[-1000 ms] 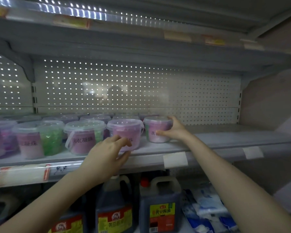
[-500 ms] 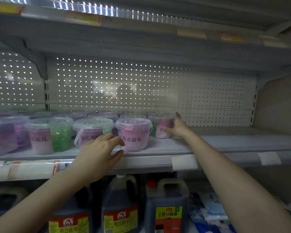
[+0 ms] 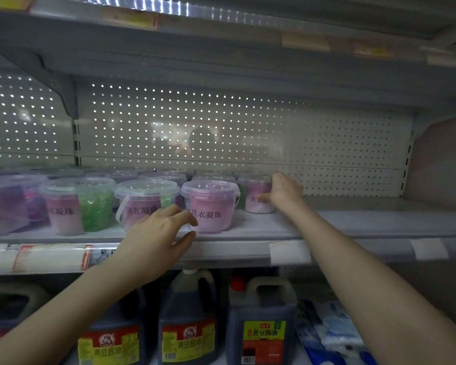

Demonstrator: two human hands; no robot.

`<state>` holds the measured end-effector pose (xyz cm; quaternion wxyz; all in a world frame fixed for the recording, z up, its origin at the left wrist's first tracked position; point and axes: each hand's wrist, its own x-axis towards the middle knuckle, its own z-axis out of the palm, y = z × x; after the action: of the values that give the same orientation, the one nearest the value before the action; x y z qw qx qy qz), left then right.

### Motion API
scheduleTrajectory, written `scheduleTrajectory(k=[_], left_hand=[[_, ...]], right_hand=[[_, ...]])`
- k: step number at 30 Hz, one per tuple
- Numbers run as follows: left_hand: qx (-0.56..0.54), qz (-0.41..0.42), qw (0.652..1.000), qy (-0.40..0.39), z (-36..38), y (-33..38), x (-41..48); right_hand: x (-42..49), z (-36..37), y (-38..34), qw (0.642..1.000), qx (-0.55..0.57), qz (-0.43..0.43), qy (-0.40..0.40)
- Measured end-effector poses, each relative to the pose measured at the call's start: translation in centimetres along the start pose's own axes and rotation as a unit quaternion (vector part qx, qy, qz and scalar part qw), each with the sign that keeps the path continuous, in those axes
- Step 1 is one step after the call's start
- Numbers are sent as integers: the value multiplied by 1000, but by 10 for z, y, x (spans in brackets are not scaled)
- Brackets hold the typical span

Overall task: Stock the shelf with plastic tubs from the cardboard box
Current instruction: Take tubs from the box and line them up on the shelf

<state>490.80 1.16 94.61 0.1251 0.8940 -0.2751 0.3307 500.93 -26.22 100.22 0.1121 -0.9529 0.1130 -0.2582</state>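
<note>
The tubs stand upright on the shelf (image 3: 353, 222), lids up and printed labels facing the aisle, in rows running left to right and back toward the pegboard (image 3: 221, 127). The right hand (image 3: 284, 192) grips the end tub (image 3: 253, 196), the rightmost of a back row, with the thumb across its label and the fingers round its far side. The left hand (image 3: 156, 238) is loosely curled with a narrow gap between fingers and thumb; its fingertips reach the lower left side of the front tub (image 3: 211, 206) and its thumb lies at the shelf lip, holding nothing. To the right of the end tub the shelf is bare grey metal, dull and smooth, with paper price tags (image 3: 288, 252) stuck on its front edge. The pegboard is pale metal punched with small holes, and light shines through those on the left. The tubs are round, squat, clear plastic with snap lids; the beads inside are pink, purple or green. Below stand dark plastic jugs (image 3: 187, 325) with moulded handles and yellow and red labels, beside blue and white bags (image 3: 327, 335).
</note>
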Motion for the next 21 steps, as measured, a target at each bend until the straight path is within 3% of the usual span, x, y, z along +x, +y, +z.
scheduleTrajectory(k=[7,12,18,21], left_hand=[[-10,0,1000,11,0,4,-6],[-8,-5,1000,14,-3,5,-9],[-9,1,1000,4,-5,13,-14],[-16,9,1000,4,-10,16,-19]], right_hand=[[-11,3,-10,999,11,-21,38],[-21,-4,-9,999,29,-28,7],[-58,-25,6,989,137,-56,-7],[-82,-37,10,990,122,-63,-11]])
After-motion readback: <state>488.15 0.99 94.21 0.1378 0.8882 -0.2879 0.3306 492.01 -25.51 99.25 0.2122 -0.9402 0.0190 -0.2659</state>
